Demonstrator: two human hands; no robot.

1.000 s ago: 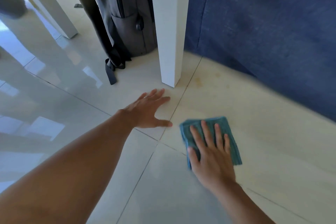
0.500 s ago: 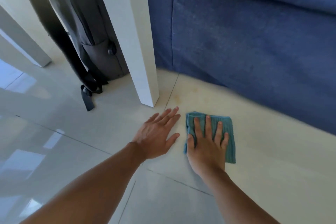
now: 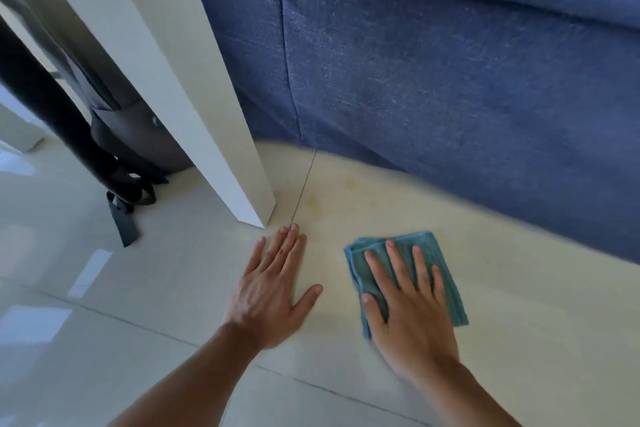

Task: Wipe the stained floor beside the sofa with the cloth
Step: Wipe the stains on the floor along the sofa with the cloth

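A folded teal cloth lies flat on the pale tiled floor in front of the blue sofa. My right hand presses down on it with fingers spread, covering most of it. Faint yellow-brown stains mark the tile just beyond and left of the cloth, near the grout line. My left hand rests flat on the floor with nothing in it, its fingertips close to the foot of a white table leg.
A dark grey backpack leans behind the table leg, its straps trailing on the floor at the left. The sofa front runs along the right side. Glossy tiles stretch to the left and toward me.
My right hand has slid the cloth forward toward the sofa, then a little right, away from my left hand. My left hand has shifted forward, nearer the table leg.
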